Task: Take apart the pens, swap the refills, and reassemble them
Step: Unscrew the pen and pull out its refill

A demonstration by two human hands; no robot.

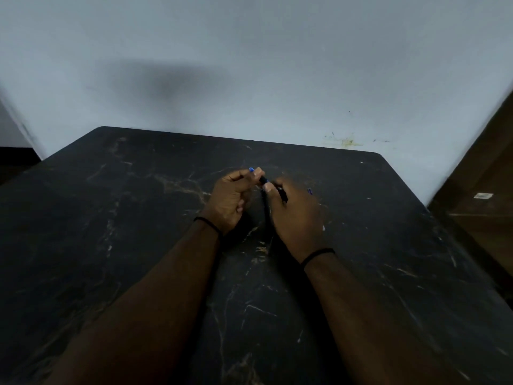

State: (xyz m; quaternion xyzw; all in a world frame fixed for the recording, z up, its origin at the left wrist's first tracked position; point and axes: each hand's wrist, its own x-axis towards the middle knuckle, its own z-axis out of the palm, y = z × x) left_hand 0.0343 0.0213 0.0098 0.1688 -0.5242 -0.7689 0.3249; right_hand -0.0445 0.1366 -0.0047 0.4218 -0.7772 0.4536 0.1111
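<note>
Resting both forearms low over the dark tabletop [138,218], bringing left hand [230,198] and right hand [297,215] close together near the middle. Pinching a pen [263,180] between them: left fingertips closing on the end with a blue tip, right hand wrapping the dark barrel. Probably twisting or pulling the pen apart, though blur is hiding the joint. Keeping both grips short and near the seam, turning gently along the axis, not bending. Lying apart on the tabletop just right of the hands, a small blue piece [309,191], too small to identify.
</note>
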